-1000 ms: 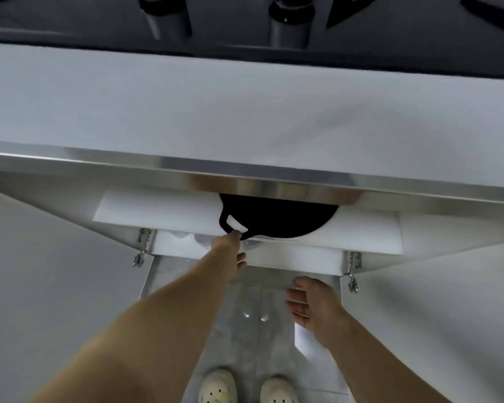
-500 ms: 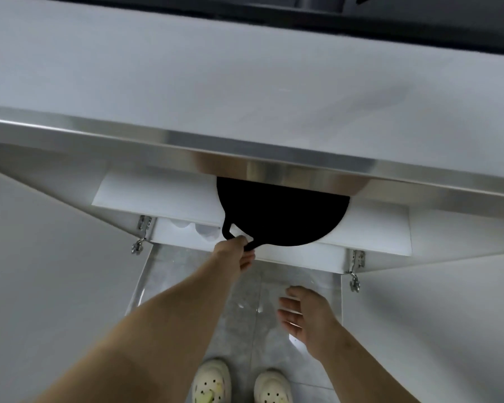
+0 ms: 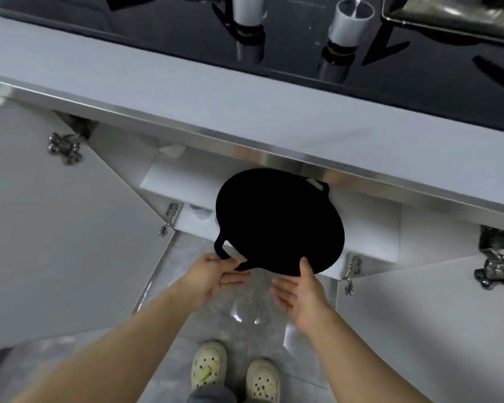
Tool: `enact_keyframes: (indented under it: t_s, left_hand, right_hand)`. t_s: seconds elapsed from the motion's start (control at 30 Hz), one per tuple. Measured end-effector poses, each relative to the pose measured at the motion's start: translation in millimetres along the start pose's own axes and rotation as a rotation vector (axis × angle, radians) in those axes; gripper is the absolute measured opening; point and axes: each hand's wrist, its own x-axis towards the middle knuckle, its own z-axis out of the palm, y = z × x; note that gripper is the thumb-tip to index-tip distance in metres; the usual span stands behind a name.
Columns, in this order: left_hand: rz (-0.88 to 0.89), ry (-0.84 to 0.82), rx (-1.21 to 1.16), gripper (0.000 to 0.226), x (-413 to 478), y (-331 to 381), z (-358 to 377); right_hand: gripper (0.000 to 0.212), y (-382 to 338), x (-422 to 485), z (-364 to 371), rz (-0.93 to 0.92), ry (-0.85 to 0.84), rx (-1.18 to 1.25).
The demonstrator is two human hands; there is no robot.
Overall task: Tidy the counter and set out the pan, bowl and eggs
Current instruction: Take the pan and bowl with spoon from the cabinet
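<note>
**Black pan held at the open cabinet below the table**

Seen from above, looking down past the table (image 3: 186, 91) edge. Black pan (image 3: 280, 222) held in the air in front of the open cabinet's shelf (image 3: 370, 225), below the steel edge strip, its dark round face turned up toward the camera. Gripped by both hands. Left hand (image 3: 213, 276) closed around the near loop handle (image 3: 222, 248) at the pan's lower left, fingers curled under and thumb on top. Right hand (image 3: 301, 289) partly open, palm up, thumb pressed on the pan's near rim and fingers spread beneath it. Second loop handle (image 3: 320, 186) visible at the pan's far right edge, close under the steel strip. Cabinet doors swung wide to both sides, left door (image 3: 56, 228) and right door (image 3: 434, 315), metal hinges showing on each. On top of the table, a black glass hob (image 3: 303, 39) with two grey knobs. Grey tiled floor (image 3: 245, 315) below the arms, with a pair of pale perforated clogs (image 3: 233, 373) at the bottom of the view.
</note>
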Motion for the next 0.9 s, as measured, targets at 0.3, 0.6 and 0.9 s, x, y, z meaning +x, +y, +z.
enact_keyframes:
  t_s: [0.3,0.6,0.9]
  left_hand:
    - [-0.016,0.001,0.043,0.018,-93,8,0]
    - [-0.052,0.114,0.032,0.021,-186,5,-17]
    - [0.098,0.254,0.109,0.029,-288,8,-74]
  right_hand:
    - [0.038,8,-58,-10,0.053,-0.015,0.319]
    - [0.025,28,-152,1,0.05,-0.003,0.171]
    - [0.029,83,-250,55,-0.018,-0.083,0.197]
